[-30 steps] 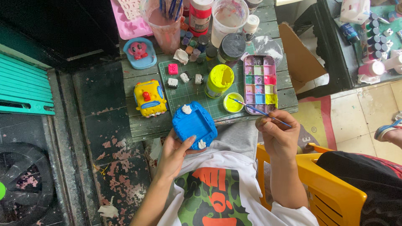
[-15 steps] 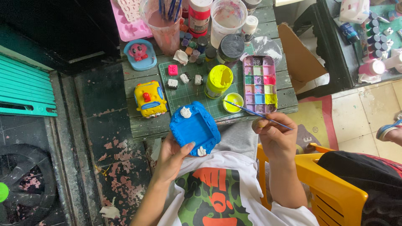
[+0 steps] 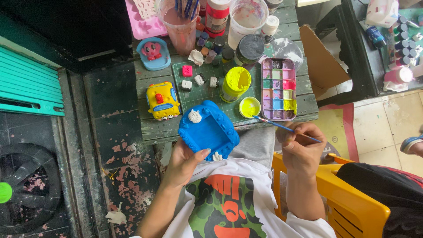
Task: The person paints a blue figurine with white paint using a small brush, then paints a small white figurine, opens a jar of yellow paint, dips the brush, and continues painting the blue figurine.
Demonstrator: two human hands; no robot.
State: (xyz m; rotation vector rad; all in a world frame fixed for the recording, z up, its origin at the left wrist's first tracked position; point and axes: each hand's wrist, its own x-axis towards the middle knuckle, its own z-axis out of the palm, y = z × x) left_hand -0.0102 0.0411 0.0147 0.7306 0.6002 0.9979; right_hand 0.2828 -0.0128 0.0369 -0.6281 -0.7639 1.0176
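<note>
Two hands, two jobs. My left hand (image 3: 185, 161) cups the blue plaster frame (image 3: 208, 130) from underneath, thumb lying on its lower edge, so it sits tilted over my lap just at the near edge of the wooden table (image 3: 150, 132). My right hand (image 3: 302, 147) is closed in a pinch on the thin blue-handled brush (image 3: 284, 127), whose tip points toward the small yellow lid (image 3: 250, 106).

As I judge it, the frame's blue coat is on across the face and the beaded border, while two little raised figures, one at the upper left corner (image 3: 194, 116) and one at the lower right (image 3: 217, 156), are bare white and remain to be painted. Whether the brush tip actually touches the yellow in the lid, I cannot tell.

Beyond the lid stands a yellow paint bottle (image 3: 235, 83), its top smeared with yellow. Just right of it lies the compartment palette (image 3: 278, 88), cells holding pinks, reds, greens, blues, yellow and purple. Further back, a clear cup (image 3: 180, 26) holds pinkish water and several brushes, and a second cup (image 3: 247, 20) holds cloudy whitish water. A dark-lidded jar (image 3: 249, 48) and a row of tiny paint pots (image 3: 207, 46) sit between them. On the green cutting mat (image 3: 207, 94) rest four small pieces, one pink and three white. A finished yellow vehicle (image 3: 162, 101) and a pale blue dish with a pink figure (image 3: 153, 53) stand to the left.
</note>
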